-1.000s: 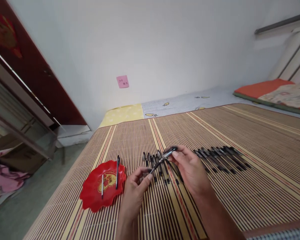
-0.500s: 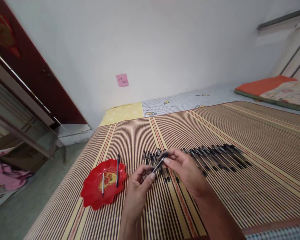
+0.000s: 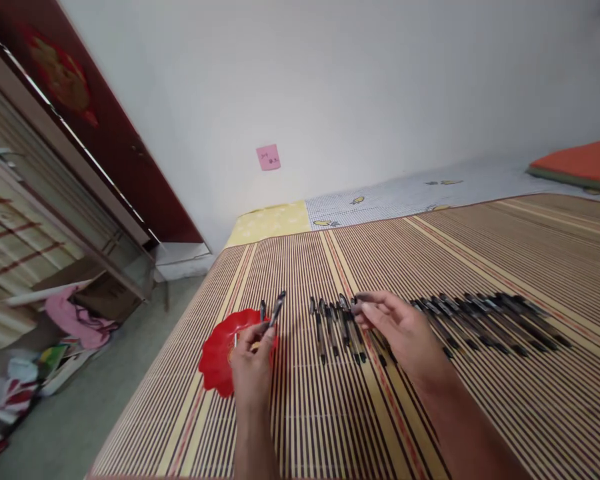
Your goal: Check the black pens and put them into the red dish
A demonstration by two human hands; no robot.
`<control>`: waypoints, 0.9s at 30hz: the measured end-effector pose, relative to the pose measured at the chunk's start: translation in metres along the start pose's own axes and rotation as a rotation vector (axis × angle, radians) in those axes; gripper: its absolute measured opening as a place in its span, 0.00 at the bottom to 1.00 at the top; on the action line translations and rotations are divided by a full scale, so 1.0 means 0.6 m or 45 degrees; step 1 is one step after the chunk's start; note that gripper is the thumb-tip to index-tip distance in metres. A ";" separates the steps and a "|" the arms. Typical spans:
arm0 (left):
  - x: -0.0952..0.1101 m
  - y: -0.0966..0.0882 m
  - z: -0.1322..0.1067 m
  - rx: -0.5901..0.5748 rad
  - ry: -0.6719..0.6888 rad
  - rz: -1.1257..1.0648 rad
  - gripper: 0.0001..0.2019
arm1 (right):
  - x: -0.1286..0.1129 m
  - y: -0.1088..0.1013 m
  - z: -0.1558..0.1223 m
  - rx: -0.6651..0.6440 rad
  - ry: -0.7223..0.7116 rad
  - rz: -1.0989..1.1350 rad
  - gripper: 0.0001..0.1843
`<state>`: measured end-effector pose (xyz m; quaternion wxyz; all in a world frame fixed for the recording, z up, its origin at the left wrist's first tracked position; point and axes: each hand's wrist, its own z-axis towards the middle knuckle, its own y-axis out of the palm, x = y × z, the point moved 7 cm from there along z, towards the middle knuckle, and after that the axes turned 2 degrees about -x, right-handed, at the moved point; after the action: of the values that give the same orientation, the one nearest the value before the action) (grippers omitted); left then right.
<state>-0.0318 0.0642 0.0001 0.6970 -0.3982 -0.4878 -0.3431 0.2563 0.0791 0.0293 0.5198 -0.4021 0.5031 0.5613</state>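
Observation:
My left hand [image 3: 253, 357] is closed around a black pen [image 3: 279, 307], which slants upward over the right side of a red scalloped plate [image 3: 213, 360]. Behind that hand, the end of another dark pen shows at the plate's far edge, and a bit of a white stick shows inside. My right hand [image 3: 403, 333] pinches thumb and fingers together at the top of a cluster of pens [image 3: 347, 333] lying on the striped mat. Whether a pen is between those fingertips is hard to make out.
A long row of capped pens [image 3: 485, 323] lies to the right on the mat [image 3: 300, 420]. Along the wall run yellow and blue-checked cloths [image 3: 270, 225]. A pink note [image 3: 269, 157] is on the wall. The bed's left edge drops to the floor, where a cardboard box [image 3: 107, 293] stands.
Both hands were together at one pen; now they are apart. My left hand has carried the pen left over the plate, while my right stays by the pens. The view has turned left.

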 end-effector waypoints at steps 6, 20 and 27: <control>-0.052 -0.055 0.040 0.189 -0.025 0.420 0.17 | 0.014 -0.013 0.007 0.031 0.030 -0.014 0.20; -0.051 -0.010 0.055 0.062 -0.079 0.904 0.09 | 0.021 -0.009 0.011 -0.012 0.043 -0.041 0.18; -0.054 -0.007 0.052 0.024 -0.079 0.927 0.10 | 0.017 -0.012 0.014 0.016 0.046 -0.004 0.18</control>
<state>-0.0573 0.0932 -0.0232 0.7619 -0.5496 -0.3380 -0.0559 0.2630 0.0885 0.0199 0.5142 -0.4097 0.5152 0.5498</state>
